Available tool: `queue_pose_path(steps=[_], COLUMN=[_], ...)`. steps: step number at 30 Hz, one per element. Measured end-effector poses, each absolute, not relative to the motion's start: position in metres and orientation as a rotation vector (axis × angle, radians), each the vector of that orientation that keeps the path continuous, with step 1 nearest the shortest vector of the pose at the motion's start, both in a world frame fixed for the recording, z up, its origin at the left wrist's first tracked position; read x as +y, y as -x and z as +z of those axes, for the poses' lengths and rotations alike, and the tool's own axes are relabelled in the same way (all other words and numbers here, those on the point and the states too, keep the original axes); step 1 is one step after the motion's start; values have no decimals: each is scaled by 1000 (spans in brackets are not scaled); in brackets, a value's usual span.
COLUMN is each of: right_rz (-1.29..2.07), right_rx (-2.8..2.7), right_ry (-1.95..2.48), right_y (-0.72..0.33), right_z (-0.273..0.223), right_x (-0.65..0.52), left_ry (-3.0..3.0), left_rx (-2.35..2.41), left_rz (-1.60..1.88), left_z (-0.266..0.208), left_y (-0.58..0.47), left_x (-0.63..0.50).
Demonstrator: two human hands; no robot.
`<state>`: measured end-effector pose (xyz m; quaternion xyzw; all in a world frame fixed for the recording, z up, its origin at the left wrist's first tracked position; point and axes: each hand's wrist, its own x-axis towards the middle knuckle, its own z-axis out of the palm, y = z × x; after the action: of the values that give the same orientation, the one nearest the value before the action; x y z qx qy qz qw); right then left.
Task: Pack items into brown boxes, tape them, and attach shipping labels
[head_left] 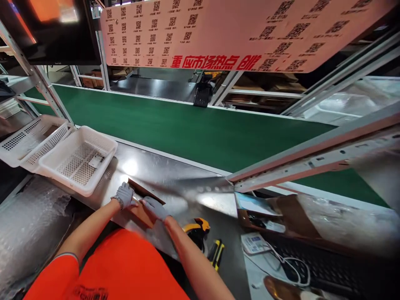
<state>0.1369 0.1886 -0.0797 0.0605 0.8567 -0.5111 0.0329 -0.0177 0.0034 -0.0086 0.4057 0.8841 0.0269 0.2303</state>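
At the open brown cardboard box (142, 216), grey-gloved left hand (125, 195) and grey-gloved right hand (155, 208) (grips I cannot tell) should press evenly.

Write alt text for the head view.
A person's gloved left hand and right hand are on brown cardboard on a metal bench. White baskets sit left, yellow-and-black tools right; a green conveyor runs beyond.
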Motion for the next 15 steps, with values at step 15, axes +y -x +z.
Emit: queue_pose_path(steps=[15], right_rz=[-806], right_rx=[3019], right_ry=[-557], right_y=[-161], right_z=[-81], right_x=[162], left_ry=[-435], left_rx=[2362], left_rz=[808], left_z=[-62], left_y=[21], left_x=[-19])
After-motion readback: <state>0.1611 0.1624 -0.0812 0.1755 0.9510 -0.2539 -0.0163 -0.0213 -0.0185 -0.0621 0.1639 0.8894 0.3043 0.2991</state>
